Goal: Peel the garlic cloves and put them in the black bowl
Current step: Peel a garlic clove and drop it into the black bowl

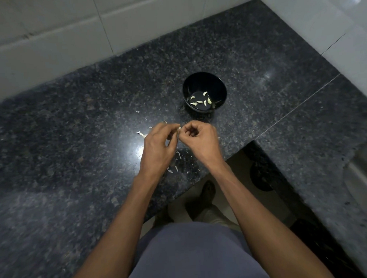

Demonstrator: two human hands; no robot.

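Already several peeled cloves [200, 99] lay in the black bowl [204, 92]; my left hand [157, 144] and right hand [200, 139] both pinched another garlic clove [179, 131] between them, half-skinned I judged, above the scattered skins [175, 167]

Home kitchen, dark speckled granite counter [74, 122], white tiled walls [49, 29], corner worktop

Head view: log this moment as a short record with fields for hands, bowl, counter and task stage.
hands: left hand and right hand together pinch a garlic clove above the counter
bowl: black bowl beyond the hands, several peeled cloves inside
counter: dark granite counter, bits of garlic skin scattered under the hands
task stage: peeling under way, clove in hand not yet in the bowl
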